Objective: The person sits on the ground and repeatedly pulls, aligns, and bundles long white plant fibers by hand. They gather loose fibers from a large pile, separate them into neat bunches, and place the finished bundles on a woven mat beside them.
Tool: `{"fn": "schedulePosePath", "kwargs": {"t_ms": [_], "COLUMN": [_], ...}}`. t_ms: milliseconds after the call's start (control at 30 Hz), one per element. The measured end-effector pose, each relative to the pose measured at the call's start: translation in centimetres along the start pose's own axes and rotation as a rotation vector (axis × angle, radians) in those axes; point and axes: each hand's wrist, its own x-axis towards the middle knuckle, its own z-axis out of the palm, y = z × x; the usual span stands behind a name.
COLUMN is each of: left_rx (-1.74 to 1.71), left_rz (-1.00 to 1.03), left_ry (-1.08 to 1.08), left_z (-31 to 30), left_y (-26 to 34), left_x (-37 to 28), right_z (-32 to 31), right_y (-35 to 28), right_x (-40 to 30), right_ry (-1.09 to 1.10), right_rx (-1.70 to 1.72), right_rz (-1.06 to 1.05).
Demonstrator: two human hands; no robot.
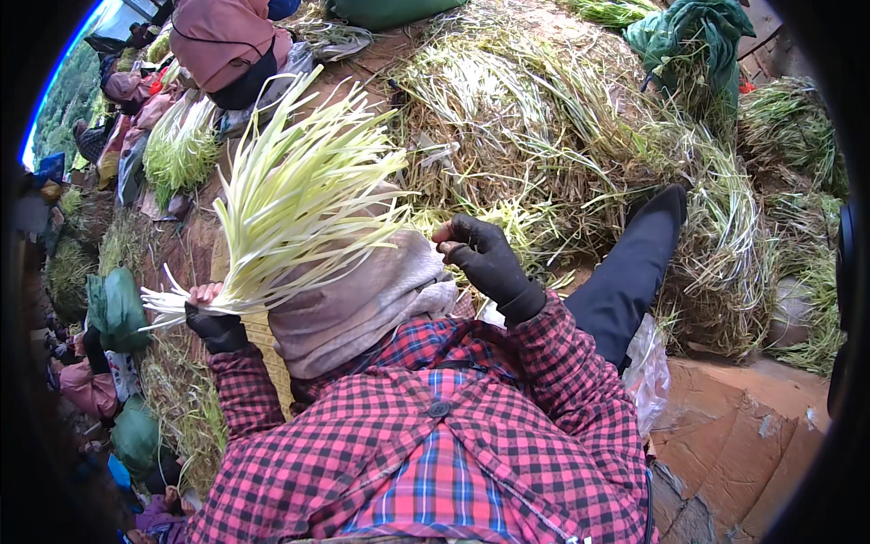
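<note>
My left hand, in a dark fingerless glove, grips a bunch of pale yellow-green leafy stalks, which look like blanched chives. Their white ends stick out to the left of my fist, and the long leaves fan up and right above my lap. A greyish-white woven cloth covers my lap beneath the bunch. My right hand, gloved the same way, is raised to the right of the leaf tips. Its bare thumb and fingertip are bent with a small gap, and nothing shows between them.
A broad heap of loose stalks and dry straw spreads ahead of me, beside my outstretched leg. A green mesh sack stands far right. At upper left sits a person in a pink head covering, near another chive bunch. Cardboard lies lower right.
</note>
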Motion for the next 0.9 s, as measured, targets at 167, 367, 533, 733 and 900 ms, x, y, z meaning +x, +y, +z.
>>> {"fn": "schedulePosePath", "kwargs": {"t_ms": [167,367,533,733,900], "left_rx": [-0.011,0.016,0.018,-0.015,0.004], "left_rz": [-0.053,-0.058,-0.037,-0.05,-0.113], "left_ry": [0.014,0.047,0.086,0.039,0.036], "left_z": [-1.0,-3.1,-2.7,-1.7,-0.5], "left_y": [-1.1,-0.7,-0.4,-0.6,-1.7], "left_x": [-1.2,-1.1,-1.2,-1.4,-1.4], "right_z": [3.1,-2.5,0.9,5.2,4.5], "right_y": [-2.8,-0.6,-1.2,0.6,10.4], "right_x": [0.9,1.1,-0.2,2.8,6.6], "right_ry": [0.001,0.334,0.109,0.016,-0.179], "right_rx": [-0.057,-0.274,-0.393,-0.655,-1.17], "right_rz": [-0.229,-0.178,-0.121,-0.383,-0.356]}}
